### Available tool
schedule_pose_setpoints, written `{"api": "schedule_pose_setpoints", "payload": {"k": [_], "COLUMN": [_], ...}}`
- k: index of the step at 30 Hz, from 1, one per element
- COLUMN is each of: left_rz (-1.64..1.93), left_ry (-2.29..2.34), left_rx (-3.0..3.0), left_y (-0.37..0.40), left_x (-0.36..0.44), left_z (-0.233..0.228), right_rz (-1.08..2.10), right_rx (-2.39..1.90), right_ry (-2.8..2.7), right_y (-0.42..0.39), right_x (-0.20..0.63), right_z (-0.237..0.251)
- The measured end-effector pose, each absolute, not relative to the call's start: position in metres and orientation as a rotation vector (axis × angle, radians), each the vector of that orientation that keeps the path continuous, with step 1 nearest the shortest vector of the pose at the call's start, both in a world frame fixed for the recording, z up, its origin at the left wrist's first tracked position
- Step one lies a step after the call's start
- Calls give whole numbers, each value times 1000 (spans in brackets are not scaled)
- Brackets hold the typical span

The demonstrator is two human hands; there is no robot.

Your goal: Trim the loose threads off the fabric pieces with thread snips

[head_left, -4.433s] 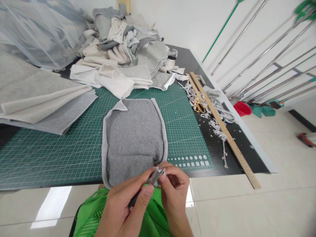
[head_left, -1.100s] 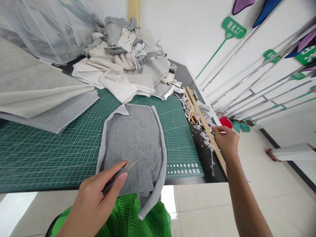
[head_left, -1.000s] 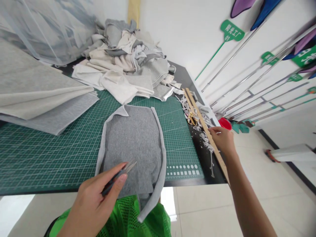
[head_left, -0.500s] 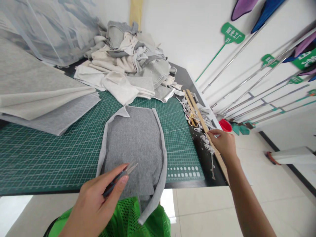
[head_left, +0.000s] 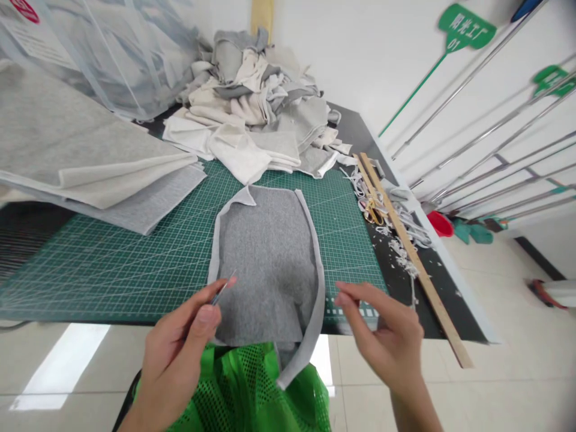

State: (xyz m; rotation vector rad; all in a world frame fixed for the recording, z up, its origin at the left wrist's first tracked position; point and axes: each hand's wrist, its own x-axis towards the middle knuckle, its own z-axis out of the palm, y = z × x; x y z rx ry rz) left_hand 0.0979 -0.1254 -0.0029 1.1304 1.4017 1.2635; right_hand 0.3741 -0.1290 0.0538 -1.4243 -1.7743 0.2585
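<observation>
Grey fabric piece [head_left: 270, 264] lies flat on the green cutting mat [head_left: 112, 264], near edge drooping off the table. My left hand [head_left: 175, 354] pinches small snips [head_left: 221, 289] over it; right hand [head_left: 387, 342] hovers beside, fingers apart, holding nothing.

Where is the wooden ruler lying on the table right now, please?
In the head view, the wooden ruler lies slantwise along the table's right edge, off the green cutting mat, beside fabric scraps and yellow-handled scissors.

Bright even daylight; floor glare [head_left: 58, 375]; right hand [head_left: 387, 342] motion-blurred; edges warped.
</observation>
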Motion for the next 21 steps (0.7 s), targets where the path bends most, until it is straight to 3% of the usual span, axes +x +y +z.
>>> {"api": "schedule_pose_setpoints", "payload": {"k": [6, 15, 21], "left_rz": [1439, 1290, 1167], "left_ry": [1266, 1530, 1574], "left_rx": [1069, 1230, 1489], "left_y": [-128, -137, -139], "left_x": [79, 49, 45], "left_z": [-2, -14, -11], "right_rz": [479, 372, 417], "right_rx": [-1094, -1138, -1120], "right_ry": [-1952, -2540, -2371], "right_y": [-139, -129, -119], "right_x": [302, 261, 270], "right_z": [57, 38, 18]}}
